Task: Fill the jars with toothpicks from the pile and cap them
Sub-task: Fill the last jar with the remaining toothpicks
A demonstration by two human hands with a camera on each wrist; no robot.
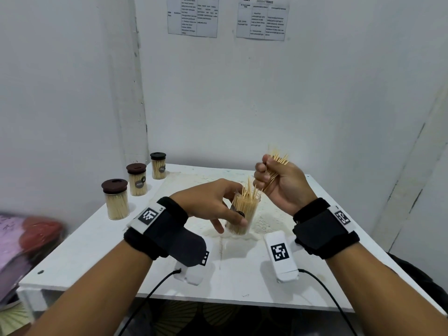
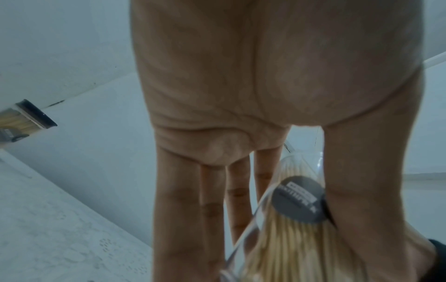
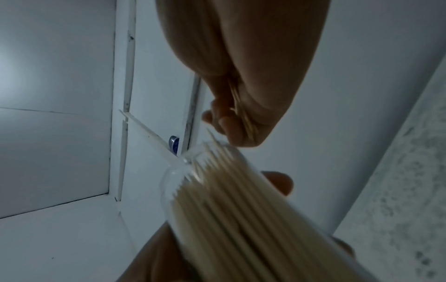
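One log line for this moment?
left hand: holds open jar | right hand: grips toothpicks above it | capped jars: three

Pretty sure I'm in some kind of makeshift data-collection workroom: bare white walls (image 1: pixel 291 93), two printed instruction sheets (image 1: pixel 192 16) taped up (text too small to read), a plain white table (image 1: pixel 97 251) in the corner, and tracking-tag wristbands (image 1: pixel 155 221) cabled to me.
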